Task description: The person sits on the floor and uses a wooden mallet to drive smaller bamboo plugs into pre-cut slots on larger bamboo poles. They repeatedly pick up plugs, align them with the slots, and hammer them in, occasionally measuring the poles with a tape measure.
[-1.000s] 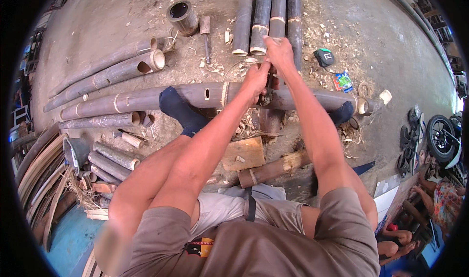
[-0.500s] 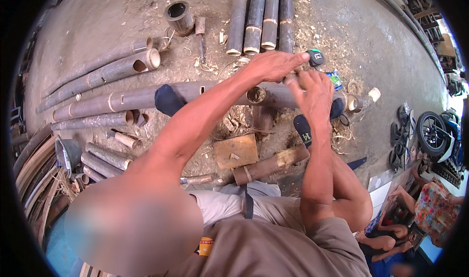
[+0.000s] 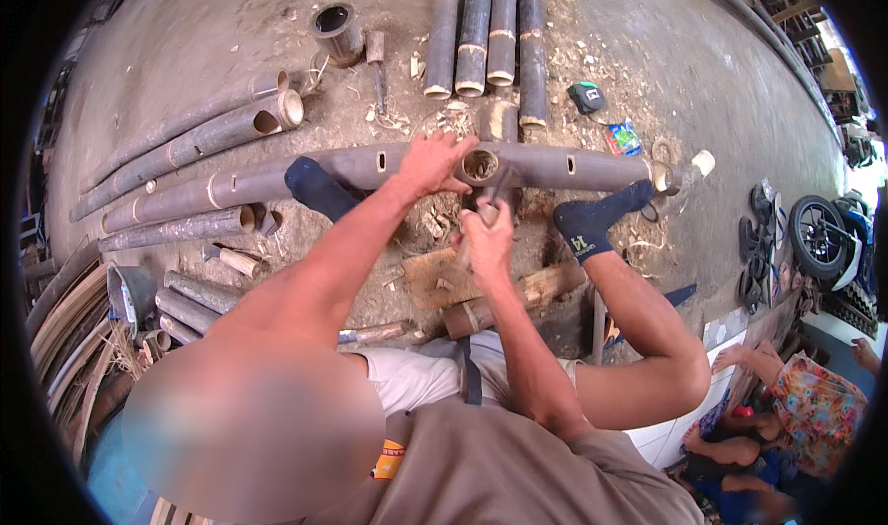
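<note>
A long dark bamboo pole lies across the floor, with a round opening and small slots cut in its upper side. My left hand rests on the pole just left of that opening, fingers spread. Close below the opening, my right hand is closed around a wooden-handled tool. Its dark end is blurred and points up at the pole, so its exact kind is unclear. My socked feet, left foot and right foot, press against the pole on both sides.
Several bamboo poles lie at the far side, with more at left. A tape measure and small colourful packet sit beyond the pole. Nearer are a wooden block and short bamboo piece. People sit at lower right.
Both hands have come left and nearer from beside the tape measure. My left hand now lies on the pole; the right has brought the tool to the opening. The tape measure has shifted slightly left.
</note>
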Demonstrator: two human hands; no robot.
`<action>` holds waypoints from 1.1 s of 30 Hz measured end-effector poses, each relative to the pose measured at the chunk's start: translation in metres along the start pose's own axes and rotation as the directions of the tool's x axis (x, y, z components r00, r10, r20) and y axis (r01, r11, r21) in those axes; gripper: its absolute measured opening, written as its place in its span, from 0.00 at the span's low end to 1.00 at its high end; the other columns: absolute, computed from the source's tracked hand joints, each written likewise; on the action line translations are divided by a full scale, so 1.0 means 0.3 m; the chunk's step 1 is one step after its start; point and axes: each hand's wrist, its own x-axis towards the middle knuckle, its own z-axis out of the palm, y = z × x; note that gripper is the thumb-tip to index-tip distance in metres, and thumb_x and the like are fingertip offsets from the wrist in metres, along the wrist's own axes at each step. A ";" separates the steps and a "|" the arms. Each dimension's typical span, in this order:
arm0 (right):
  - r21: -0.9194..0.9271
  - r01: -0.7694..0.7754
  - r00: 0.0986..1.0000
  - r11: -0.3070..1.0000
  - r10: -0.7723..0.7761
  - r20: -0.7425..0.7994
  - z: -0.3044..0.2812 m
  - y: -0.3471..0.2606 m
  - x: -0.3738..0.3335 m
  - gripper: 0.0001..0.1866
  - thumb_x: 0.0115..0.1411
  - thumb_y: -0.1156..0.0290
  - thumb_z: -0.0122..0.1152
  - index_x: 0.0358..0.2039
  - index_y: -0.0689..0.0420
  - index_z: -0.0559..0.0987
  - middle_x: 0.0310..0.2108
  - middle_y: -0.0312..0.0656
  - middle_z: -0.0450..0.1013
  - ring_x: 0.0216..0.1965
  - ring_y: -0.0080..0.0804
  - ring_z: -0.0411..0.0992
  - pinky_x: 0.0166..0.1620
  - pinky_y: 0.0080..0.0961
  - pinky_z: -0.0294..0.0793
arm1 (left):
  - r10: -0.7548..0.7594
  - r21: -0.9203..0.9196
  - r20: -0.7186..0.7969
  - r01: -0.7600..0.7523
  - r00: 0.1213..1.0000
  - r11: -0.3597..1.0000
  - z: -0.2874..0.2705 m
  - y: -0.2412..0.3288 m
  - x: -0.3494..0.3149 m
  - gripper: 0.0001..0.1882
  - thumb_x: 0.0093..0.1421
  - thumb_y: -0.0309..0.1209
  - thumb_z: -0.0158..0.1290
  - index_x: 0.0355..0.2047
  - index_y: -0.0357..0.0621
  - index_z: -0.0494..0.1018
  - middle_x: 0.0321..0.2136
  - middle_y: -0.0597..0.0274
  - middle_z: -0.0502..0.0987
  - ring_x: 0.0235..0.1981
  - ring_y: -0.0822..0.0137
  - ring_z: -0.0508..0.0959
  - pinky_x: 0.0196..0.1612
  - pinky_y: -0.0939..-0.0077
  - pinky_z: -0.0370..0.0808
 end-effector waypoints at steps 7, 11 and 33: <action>-0.005 0.028 0.984 1.000 -0.029 -0.177 0.177 0.148 0.039 0.19 0.62 0.73 0.62 0.52 0.55 0.69 0.28 0.36 0.72 0.20 0.26 0.72 0.24 0.29 0.73 | 0.006 -0.184 0.049 0.003 0.999 0.983 -0.013 -0.017 0.059 0.54 0.41 0.59 0.75 0.64 0.46 0.72 0.49 0.43 0.82 0.51 0.41 0.82 0.53 0.50 0.78; 0.009 0.074 0.975 0.997 -0.071 -0.210 0.157 0.150 0.072 0.13 0.61 0.73 0.64 0.45 0.54 0.72 0.27 0.32 0.70 0.24 0.21 0.70 0.27 0.24 0.70 | -0.141 -0.248 0.051 0.149 0.989 0.957 -0.045 0.071 0.065 0.56 0.35 0.69 0.73 0.58 0.42 0.78 0.45 0.43 0.84 0.50 0.43 0.83 0.53 0.50 0.78; -0.836 0.490 0.657 0.247 0.526 0.540 -0.208 -0.427 0.504 0.19 0.57 0.60 0.72 0.42 0.59 0.79 0.24 0.38 0.74 0.22 0.32 0.77 0.26 0.30 0.79 | -0.195 -0.205 0.105 0.214 0.975 0.955 -0.059 0.031 0.057 0.48 0.40 0.65 0.72 0.54 0.44 0.79 0.46 0.49 0.84 0.51 0.48 0.82 0.54 0.56 0.74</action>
